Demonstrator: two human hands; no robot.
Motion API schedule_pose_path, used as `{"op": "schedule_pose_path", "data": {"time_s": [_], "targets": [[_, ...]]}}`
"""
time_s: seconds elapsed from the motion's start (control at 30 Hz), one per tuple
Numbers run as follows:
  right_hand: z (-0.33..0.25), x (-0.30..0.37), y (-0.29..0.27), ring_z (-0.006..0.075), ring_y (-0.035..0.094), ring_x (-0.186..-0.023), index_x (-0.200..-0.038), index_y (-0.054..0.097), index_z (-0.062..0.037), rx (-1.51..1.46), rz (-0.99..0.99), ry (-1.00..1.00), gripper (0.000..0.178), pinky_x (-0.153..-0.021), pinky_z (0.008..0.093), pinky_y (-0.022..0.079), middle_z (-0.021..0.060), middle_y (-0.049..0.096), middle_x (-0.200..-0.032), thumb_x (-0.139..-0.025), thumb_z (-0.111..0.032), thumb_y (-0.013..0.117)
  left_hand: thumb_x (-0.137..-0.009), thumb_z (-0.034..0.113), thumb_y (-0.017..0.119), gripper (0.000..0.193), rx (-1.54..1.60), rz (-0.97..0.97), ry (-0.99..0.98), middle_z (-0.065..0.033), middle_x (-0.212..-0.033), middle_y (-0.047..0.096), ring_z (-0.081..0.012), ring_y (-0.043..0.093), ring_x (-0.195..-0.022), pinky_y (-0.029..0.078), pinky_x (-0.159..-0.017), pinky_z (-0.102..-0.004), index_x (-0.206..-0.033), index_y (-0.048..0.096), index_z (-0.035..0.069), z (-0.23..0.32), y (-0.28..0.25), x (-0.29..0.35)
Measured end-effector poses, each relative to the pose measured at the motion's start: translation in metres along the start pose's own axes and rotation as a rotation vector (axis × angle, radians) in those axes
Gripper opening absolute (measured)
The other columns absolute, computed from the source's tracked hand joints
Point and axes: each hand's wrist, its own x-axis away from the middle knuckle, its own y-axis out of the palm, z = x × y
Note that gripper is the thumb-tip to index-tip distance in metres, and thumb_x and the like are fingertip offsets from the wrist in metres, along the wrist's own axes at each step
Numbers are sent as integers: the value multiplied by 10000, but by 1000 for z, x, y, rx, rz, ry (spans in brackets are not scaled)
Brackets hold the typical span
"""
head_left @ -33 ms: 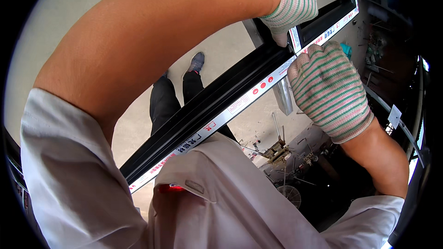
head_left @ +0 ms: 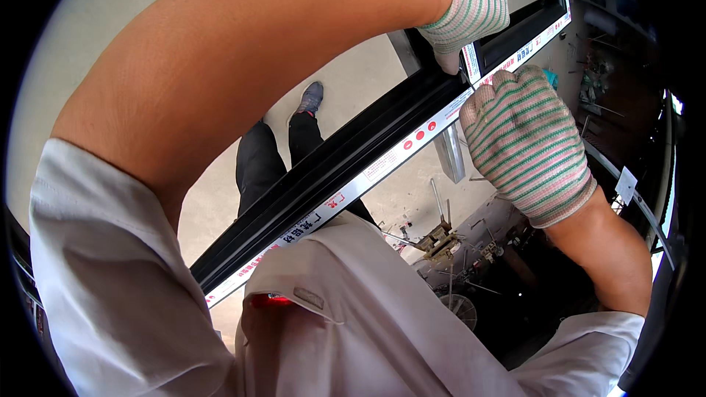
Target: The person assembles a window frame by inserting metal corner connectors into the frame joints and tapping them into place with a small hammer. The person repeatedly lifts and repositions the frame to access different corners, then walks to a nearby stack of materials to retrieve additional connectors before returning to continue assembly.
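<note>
One left hand of mine bends over the black frame, its grasp hidden; my right hand is clenched at the frame's edge, holding I cannot tell what. Steady, even pressure should help.

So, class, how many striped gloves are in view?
2: one on the left hand at the top, over the black frame; one on the right hand, at the frame's white strip. Shadows at right could hide more.
</note>
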Motion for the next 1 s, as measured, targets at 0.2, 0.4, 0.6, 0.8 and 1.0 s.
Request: {"op": "schedule_pose_path", "data": {"time_s": [0.2, 0.4, 0.6, 0.8, 1.0], "targets": [[4, -2, 0, 285, 685, -1010, -1091, 670, -33, 44, -30, -33, 250, -990, 453, 514, 113, 687, -981, -924, -205, 597, -662, 438, 842, 415, 49, 81, 75, -133, -906, 775, -318, 749, -890, 577, -820, -404, -933, 830, 124, -8, 3, 14], [8, -2, -7, 266, 685, -941, -1087, 654, -21, 25, -86, -74, 273, -898, 432, 528, 125, 675, -961, -869, -182, 628, -661, 416, 835, 407, -10, 130, 159, -119, -912, 777, -311, 746, -883, 571, -820, -394, -951, 832, 131, -7, 10, 5], [12, 5, 10, 261, 680, -895, -1087, 647, -11, 8, 18, -64, 299, -807, 420, 525, 120, 666, -944, -834, -170, 653, -661, 416, 837, 413, -19, 133, 148, -114, -905, 777, -308, 744, -875, 570, -811, -397, -958, 831, 129, -12, 13, 6], [16, 6, 17, 241, 670, -775, -1100, 647, 12, 2, 100, -80, 322, -722, 399, 520, 96, 662, -871, -817, -141, 669, -666, 404, 839, 415, -6, 112, 129, -118, -896, 775, -307, 744, -875, 569, -806, -396, -972, 829, 125, -9, 11, 8], [14, 8, 20, 230, 661, -778, -1092, 655, 4, -13, 133, -87, 332, -720, 396, 516, 85, 657, -862, -805, -162, 670, -692, 426, 839, 435, 7, 44, 125, -119, -915, 779, -309, 746, -896, 567, -824, -399, -996, 827, 114, -8, 7, 7]]}}
